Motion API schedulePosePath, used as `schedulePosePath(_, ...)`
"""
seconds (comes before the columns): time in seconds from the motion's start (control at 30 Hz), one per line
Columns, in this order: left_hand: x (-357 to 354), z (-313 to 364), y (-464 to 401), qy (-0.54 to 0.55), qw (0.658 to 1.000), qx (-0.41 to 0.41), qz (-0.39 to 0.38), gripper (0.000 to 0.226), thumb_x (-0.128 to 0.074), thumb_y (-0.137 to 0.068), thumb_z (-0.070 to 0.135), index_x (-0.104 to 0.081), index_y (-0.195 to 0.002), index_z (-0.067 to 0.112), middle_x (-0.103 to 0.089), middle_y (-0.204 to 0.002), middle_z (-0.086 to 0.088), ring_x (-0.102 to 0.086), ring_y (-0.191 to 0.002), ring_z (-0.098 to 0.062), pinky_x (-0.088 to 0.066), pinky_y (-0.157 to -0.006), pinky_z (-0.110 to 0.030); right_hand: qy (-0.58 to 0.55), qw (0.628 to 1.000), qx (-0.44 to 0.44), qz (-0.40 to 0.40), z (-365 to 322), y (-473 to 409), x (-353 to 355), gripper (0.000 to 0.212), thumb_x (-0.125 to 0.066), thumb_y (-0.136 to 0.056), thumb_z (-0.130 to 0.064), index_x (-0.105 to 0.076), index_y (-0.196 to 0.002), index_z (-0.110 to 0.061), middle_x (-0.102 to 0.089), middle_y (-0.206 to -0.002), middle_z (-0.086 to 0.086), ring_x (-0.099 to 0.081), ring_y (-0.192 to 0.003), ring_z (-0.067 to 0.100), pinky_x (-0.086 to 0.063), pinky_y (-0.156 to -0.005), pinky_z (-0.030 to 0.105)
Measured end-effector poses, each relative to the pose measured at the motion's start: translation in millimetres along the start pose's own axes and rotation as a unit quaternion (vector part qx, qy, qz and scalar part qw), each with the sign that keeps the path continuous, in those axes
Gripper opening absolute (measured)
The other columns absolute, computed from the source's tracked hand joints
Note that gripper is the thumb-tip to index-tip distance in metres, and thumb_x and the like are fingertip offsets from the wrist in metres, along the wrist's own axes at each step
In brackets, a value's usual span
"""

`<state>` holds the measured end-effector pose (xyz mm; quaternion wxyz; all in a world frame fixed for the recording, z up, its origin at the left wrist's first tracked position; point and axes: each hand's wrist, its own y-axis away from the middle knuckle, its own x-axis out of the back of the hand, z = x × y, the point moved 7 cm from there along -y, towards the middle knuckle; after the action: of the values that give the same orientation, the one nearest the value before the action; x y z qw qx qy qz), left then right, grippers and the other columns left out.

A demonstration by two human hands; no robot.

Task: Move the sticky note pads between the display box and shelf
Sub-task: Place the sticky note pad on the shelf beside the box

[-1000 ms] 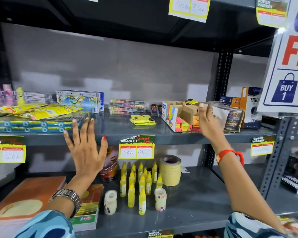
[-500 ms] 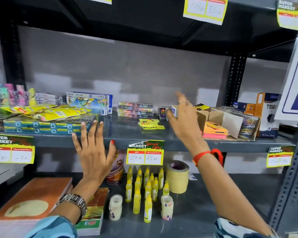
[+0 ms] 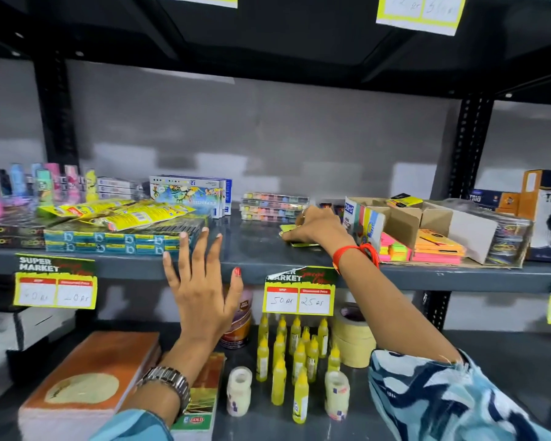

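Under the right hand point(image 3: 315, 229), which is closed on the yellow pads point(image 3: 295, 240) left of the box point(image 3: 404, 218), all pads should be pinched together; the left hand point(image 3: 201, 281) is held open.

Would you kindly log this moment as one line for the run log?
right hand: on yellow sticky note pads on shelf | left hand: open, empty | display box: pads inside
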<state>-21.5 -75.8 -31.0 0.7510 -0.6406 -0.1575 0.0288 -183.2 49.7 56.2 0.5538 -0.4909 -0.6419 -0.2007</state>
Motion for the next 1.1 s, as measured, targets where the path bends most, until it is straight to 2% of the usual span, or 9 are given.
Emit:
schedulePosePath(0.17, 0.1, 0.6, 0.4, -0.004, 1.000, 0.002, -0.003, 0.057, -0.036, -0.093, 0.040, -0.048, -0.137, 0.005, -0.047, -0.143, -0.018, -0.023, -0.141, -0.036, -0.003, -0.116, -0.051, -0.041, 0.996, 0.022, 0.074, 1.6, 19.2, 9.6, 0.054, -0.076, -0.065, -0.043, -0.062, -0.102, -0.006, -0.061, -0.113, 0.016, -0.058, -0.104, 0.032, -0.051, -0.086, 0.038)
schedulePosePath(0.3, 2.3, 1.1, 0.3, -0.003, 1.000, 0.006, -0.004, 0.058, -0.034, -0.094, 0.040, -0.046, -0.138, 0.005, -0.045, -0.143, -0.018, -0.021, -0.142, -0.036, -0.003, -0.116, -0.052, -0.037, 0.986, 0.058, 0.150, 2.6, 39.4, 25.6, 0.053, -0.076, -0.061, -0.048, -0.069, -0.094, -0.007, -0.070, -0.094, 0.015, -0.064, -0.092, 0.030, -0.054, -0.077, 0.036)
schedulePosePath(0.47, 6.3, 5.2, 0.2, -0.006, 1.000, 0.009, -0.017, 0.058, -0.033, -0.094, 0.039, -0.046, -0.137, 0.004, -0.043, -0.145, -0.018, -0.021, -0.142, -0.036, -0.003, -0.116, -0.053, -0.092, 0.958, 0.053, 0.266, 16.9, 71.7, 86.7, 0.056, -0.074, -0.060, -0.051, -0.071, -0.104, -0.015, -0.073, -0.095, 0.016, -0.065, -0.094, 0.033, -0.052, -0.080, 0.036)
schedulePosePath(0.63, 9.9, 6.2, -1.6, -0.015, 0.998, 0.025, -0.049, 0.062, -0.032, -0.093, 0.041, -0.044, -0.139, 0.002, -0.040, -0.147, -0.018, -0.019, -0.143, -0.035, 0.003, -0.115, -0.052, -0.152, 0.916, 0.002, 0.372, 68.0, 104.9, 142.6, 0.044, -0.073, -0.064, -0.044, -0.072, -0.089, -0.007, -0.072, -0.087, 0.018, -0.064, -0.088, 0.033, -0.052, -0.073, 0.035)
schedulePosePath(0.77, 14.9, 16.4, -6.6, 0.001, 0.998, 0.030, -0.053, 0.063, -0.033, -0.091, 0.041, -0.043, -0.141, 0.002, -0.039, -0.148, -0.018, -0.022, -0.143, -0.034, 0.014, -0.114, -0.049, -0.138, 0.914, -0.074, 0.375, 126.8, 108.0, 148.1, 0.045, -0.073, -0.062, -0.046, -0.068, -0.085, -0.008, -0.070, -0.084, 0.015, -0.061, -0.079, 0.029, -0.050, -0.071, 0.033)
schedulePosePath(0.87, 18.1, 35.8, -16.2, 0.031, 0.998, 0.018, -0.043, 0.061, -0.037, -0.089, 0.039, -0.044, -0.139, 0.004, -0.040, -0.148, -0.015, -0.026, -0.141, -0.032, 0.013, -0.114, -0.047, -0.132, 0.922, -0.106, 0.349, 154.6, 105.5, 133.9, 0.042, -0.075, -0.062, -0.045, -0.065, -0.077, -0.006, -0.063, -0.070, 0.010, -0.059, -0.073, 0.029, -0.047, -0.065, 0.031)
schedulePosePath(1.0, 19.2, 68.2, -30.3, 0.083, 0.996, -0.009, -0.027, 0.058, -0.041, -0.088, 0.037, -0.045, -0.137, 0.007, -0.041, -0.148, -0.012, -0.026, -0.141, -0.027, 0.008, -0.116, -0.050, -0.119, 0.933, -0.110, 0.320, 164.1, 100.5, 116.0, 0.046, -0.076, -0.065, -0.047, -0.056, -0.049, -0.008, -0.054, -0.048, 0.007, -0.055, -0.052, 0.026, -0.038, -0.047, 0.026)
schedulePosePath(1.1, 21.2, 95.1, -36.8, 0.113, 0.993, -0.035, -0.020, 0.056, -0.043, -0.087, 0.037, -0.047, -0.135, 0.008, -0.045, -0.145, -0.011, -0.027, -0.140, -0.026, 0.006, -0.117, -0.050, -0.112, 0.939, -0.110, 0.306, 164.5, 92.9, 110.9, 0.049, -0.071, -0.071, -0.047, -0.058, -0.049, -0.005, -0.050, -0.045, 0.003, -0.055, -0.054, 0.030, -0.043, -0.056, 0.029)
